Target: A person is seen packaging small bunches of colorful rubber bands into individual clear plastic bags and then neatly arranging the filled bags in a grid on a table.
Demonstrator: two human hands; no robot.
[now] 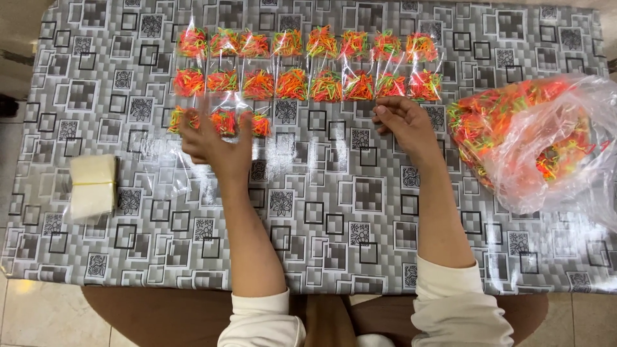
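My left hand [215,144] rests with fingers spread over a short third row of small clear packets of orange, green and red rubber bands [260,124], touching the packets at the row's left and middle. My right hand [403,122] lies loosely curled on the table, holding nothing, just below the second row of packets [326,85]. A first row of similar packets [321,44] lies further back. Both forearms have white sleeves pushed up.
A large clear plastic bag full of loose coloured rubber bands [533,138] lies at the right. A stack of small empty clear bags [93,186] sits at the left. The table [334,212] wears a grey patterned cloth; its front edge is near my lap.
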